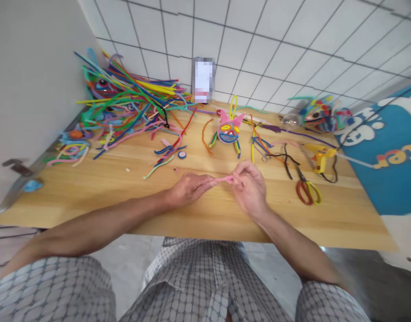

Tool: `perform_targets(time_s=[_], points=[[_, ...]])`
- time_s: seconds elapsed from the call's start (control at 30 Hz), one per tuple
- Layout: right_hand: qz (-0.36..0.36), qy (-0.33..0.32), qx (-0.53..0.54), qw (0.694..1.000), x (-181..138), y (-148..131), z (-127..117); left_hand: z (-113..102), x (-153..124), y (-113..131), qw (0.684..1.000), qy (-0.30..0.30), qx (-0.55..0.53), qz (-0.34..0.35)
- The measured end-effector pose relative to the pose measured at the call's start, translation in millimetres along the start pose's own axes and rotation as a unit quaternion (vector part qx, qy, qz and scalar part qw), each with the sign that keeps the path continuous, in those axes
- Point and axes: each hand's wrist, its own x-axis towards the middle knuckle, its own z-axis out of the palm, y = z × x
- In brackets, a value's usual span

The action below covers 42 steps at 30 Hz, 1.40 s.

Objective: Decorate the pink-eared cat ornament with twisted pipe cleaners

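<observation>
A short pink pipe cleaner stretches between my two hands above the front middle of the wooden table. My left hand pinches its left end between thumb and fingers. At the other end, my right hand has its fingertips closed on the pink piece, which looks bent or looped there. Just beyond my hands sits a small round figure with pink pointed ears, yellow-ringed eyes, a blue mouth, dangling legs and a yellow loop on top.
Tangled colourful pipe cleaners cover the back left. A phone leans on the tiled wall. To the right lie scissors, a yellow glue gun with its cord, and another colourful figure. A metal clamp is at the left edge.
</observation>
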Motion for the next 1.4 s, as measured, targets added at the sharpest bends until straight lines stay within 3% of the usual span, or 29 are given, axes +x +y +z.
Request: perform_targets(time_s=[0.13,0.23,0.37,0.47,0.63,0.73,0.83,0.93,1.07,1.17,1.27,1.33,1.4], points=[[0.068,-0.014,0.048,0.996,14.8,0.6,-9.5,-9.4,8.0,-3.0,0.992,0.057,-0.085,-0.069],[0.131,-0.05,0.07,0.988,17.4,10.0,-11.5,-18.3,16.8,3.3,0.955,0.105,-0.251,-0.122],[0.176,-0.092,0.051,0.979,9.4,21.3,-4.2,-22.8,24.9,15.2,0.875,0.086,-0.434,-0.197],[0.201,-0.129,-0.007,0.971,1.2,22.7,2.3,-24.1,27.1,17.3,0.863,0.079,-0.438,-0.239],[0.226,-0.175,-0.083,0.955,0.1,23.4,-1.3,-25.9,29.6,2.9,0.896,0.129,-0.345,-0.247],[0.167,-0.201,-0.147,0.954,8.0,24.0,-12.3,-34.5,31.3,-4.6,0.928,0.143,-0.291,-0.183],[0.083,-0.202,-0.267,0.939,16.1,18.9,-24.3,-55.9,31.3,-1.7,0.963,0.094,-0.198,-0.157],[-0.001,-0.187,-0.402,0.896,23.3,10.8,-33.9,-80.4,29.0,7.7,0.985,0.044,-0.073,-0.149],[-0.114,-0.138,-0.543,0.821,39.7,9.3,-38.8,-100.9,23.5,9.5,0.991,0.018,0.064,-0.113],[-0.146,-0.119,-0.62,0.761,54.9,7.2,-30.6,-119.9,18.1,-2.8,0.977,0.057,0.163,-0.122],[-0.14,-0.142,-0.637,0.745,52.2,-17.1,-11.8,-156.8,6.5,-18.2,0.927,0.152,0.277,-0.203],[-0.148,-0.237,-0.588,0.759,30.8,-47.7,3.4,-183.5,-5.9,-25.2,0.866,0.19,0.358,-0.292],[-0.17,-0.36,-0.517,0.758,-2.8,-82.4,18.1,-198.9,-17.8,-27.4,0.81,0.217,0.437,-0.325]])
